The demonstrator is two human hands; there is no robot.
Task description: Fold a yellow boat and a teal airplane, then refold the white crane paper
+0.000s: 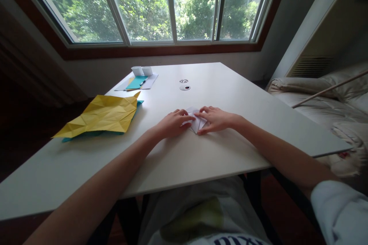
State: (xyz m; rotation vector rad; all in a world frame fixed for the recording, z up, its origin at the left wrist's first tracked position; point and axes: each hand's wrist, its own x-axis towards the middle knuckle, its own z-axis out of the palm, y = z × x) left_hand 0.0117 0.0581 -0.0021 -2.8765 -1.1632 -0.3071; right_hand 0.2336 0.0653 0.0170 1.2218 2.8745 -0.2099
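Note:
A small piece of folded white paper [197, 124] lies on the table in front of me, with creased flaps that come together toward a point at its near side. My left hand [176, 123] grips its left edge, thumb and fingertips pressed onto the paper. From the other side, my right hand [215, 118] holds the right part, its index finger on top and the thumb near the lower tip. Both hands rest low on the tabletop, and their fingers cover some of the folds.
On the white table [230, 92], a creased yellow sheet [107, 113] lies at left over a teal sheet [94, 134]. Farther back are teal paper [137, 82], a pen [143, 83] and two small white paper boxes [142, 71]. A round disc [185, 88] lies mid-table.

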